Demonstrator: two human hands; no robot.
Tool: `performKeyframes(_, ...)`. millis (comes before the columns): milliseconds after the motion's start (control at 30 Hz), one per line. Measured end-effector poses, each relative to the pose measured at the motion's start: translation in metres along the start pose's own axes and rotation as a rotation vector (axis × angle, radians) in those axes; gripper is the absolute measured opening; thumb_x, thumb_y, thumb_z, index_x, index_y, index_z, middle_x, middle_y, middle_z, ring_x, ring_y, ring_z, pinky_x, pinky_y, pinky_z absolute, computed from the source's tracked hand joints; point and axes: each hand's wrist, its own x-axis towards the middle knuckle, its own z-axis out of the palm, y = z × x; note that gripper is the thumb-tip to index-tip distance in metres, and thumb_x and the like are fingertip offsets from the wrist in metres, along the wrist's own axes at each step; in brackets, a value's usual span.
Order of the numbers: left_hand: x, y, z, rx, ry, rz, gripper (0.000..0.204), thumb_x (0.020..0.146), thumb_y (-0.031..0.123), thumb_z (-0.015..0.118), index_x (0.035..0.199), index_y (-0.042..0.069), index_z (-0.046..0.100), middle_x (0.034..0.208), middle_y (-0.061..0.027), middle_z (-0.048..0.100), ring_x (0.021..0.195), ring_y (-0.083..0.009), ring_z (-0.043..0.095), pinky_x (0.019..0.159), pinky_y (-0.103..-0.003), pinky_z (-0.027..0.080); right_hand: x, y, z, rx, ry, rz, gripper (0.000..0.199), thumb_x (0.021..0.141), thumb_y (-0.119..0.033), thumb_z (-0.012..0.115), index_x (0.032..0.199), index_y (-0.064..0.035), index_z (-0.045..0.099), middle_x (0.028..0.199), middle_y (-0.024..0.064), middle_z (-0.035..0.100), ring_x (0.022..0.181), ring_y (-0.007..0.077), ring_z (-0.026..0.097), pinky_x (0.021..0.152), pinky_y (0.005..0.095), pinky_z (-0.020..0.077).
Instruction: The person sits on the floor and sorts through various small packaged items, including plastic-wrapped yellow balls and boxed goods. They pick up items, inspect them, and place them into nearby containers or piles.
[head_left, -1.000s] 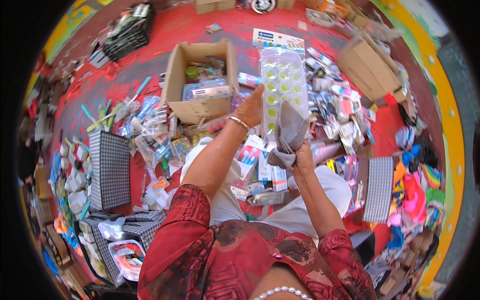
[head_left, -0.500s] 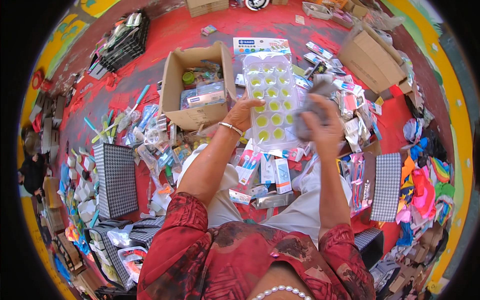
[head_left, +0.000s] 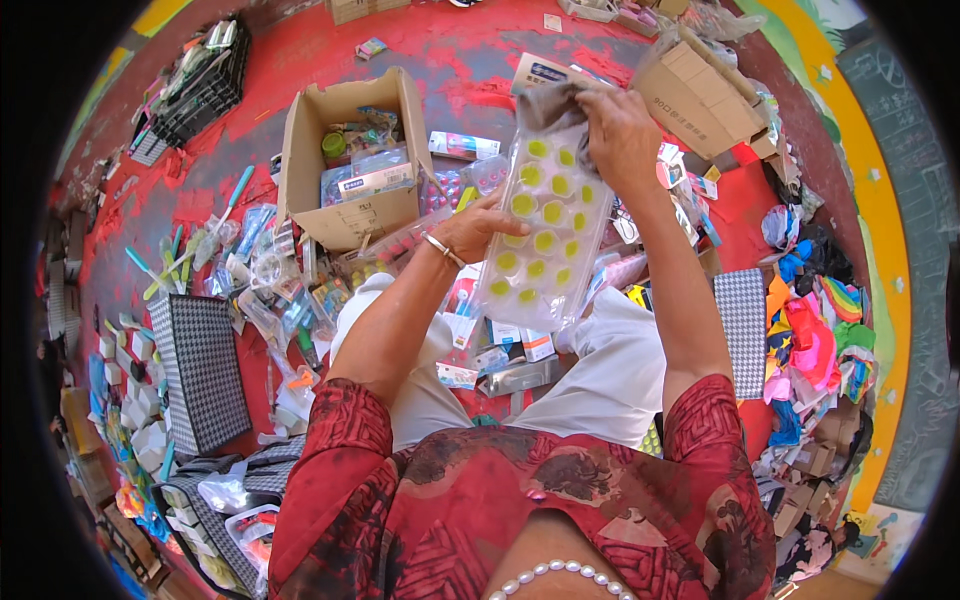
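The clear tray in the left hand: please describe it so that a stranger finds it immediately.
Start at the open cardboard box left of centre. Right of it, the left hand holds the clear tray. Its rows of yellow-green spots set it apart from the grey cloth.

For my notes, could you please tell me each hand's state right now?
Left hand: closed, holding the tray by its left edge.
Right hand: closed on the cloth, at the tray's far end.

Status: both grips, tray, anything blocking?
Left grip holds clear tray by its left edge. Right grip holds grey cloth over tray's top end. Cloth partly covers header card.
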Motion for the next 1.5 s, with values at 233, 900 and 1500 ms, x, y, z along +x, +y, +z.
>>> performKeyframes(233, -0.007, 0.006, -0.015, -0.019, 0.141, 0.098, 0.067, 0.067, -0.008, 0.061, 0.128, 0.007, 0.038, 0.114, -0.0099, 0.055, 0.102, -0.0246, 0.056, 0.089, -0.039, 0.046, -0.040, -0.075, 0.008, 0.461, -0.264, 0.055, 0.006, 0.076, -0.010, 0.058, 0.082, -0.0088, 0.059, 0.084, 0.0104, 0.057, 0.080, 0.0291, 0.057, 0.066, 0.0383, 0.0463)
performKeyframes(900, -0.027, 0.022, -0.001, 0.026, 0.116, 0.160, 0.069, 0.065, -0.002, 0.063, 0.129, 0.003, 0.038, 0.118, -0.0115, 0.053, 0.108, -0.0262, 0.053, 0.093, -0.041, 0.043, -0.052, 0.097, -0.049, -0.123, -0.128, 0.709, 0.017, 0.069, -0.014, 0.060, 0.082, -0.0051, 0.066, 0.077, 0.0120, 0.065, 0.070, 0.0266, 0.062, 0.066, 0.0347, 0.0475)
performKeyframes(1500, -0.018, 0.011, 0.004, 0.037, 0.105, 0.063, 0.079, 0.064, -0.007, 0.058, 0.136, 0.010, 0.030, 0.120, -0.0098, 0.051, 0.104, -0.0225, 0.056, 0.089, -0.037, 0.047, -0.042, -0.055, -0.025, 0.336, -0.339, -0.073, 0.031, 0.075, -0.017, 0.064, 0.102, -0.0051, 0.057, 0.107, 0.0125, 0.054, 0.100, 0.0311, 0.051, 0.088, 0.0377, 0.0396)
